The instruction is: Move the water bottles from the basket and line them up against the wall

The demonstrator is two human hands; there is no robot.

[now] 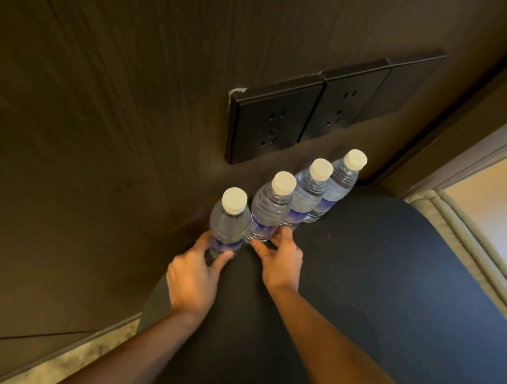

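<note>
Head view: left hand [193, 278] clasps the nearest of 4 bottles [228, 224]; right hand [281, 261], fingers spread, touches the next bottle [269, 210].

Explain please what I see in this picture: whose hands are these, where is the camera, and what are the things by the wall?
There is no machine here. A person wears the camera on the head, so it looks down at their own bare hands. Four water bottles with white caps stand upright in a row on a dark surface, along a brown wall below black socket plates. The left hand grips the nearest bottle. The right hand has spread fingers at the base of the second bottle, not closed around it. No basket is in view.
</note>
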